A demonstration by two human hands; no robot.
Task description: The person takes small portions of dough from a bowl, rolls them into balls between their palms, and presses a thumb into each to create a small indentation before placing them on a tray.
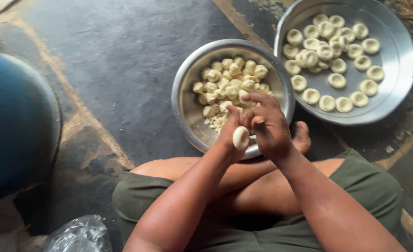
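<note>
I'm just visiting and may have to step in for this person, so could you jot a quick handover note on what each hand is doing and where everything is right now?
Left hand: holds a small pale round dough piece, pinched against the palm.
Right hand: fingers meet the left hand at that piece; nothing else can be seen in it.
Round steel bowl, on the dark floor before the crossed legs: a heap of small rough dough lumps.
Wide steel tray, far right: flattened round pieces with dented centres, laid out in a loose ring and cluster.
Done: the pieces on the tray are shaped.
Left: the bowl's lumps, plus the piece in hand.
</note>
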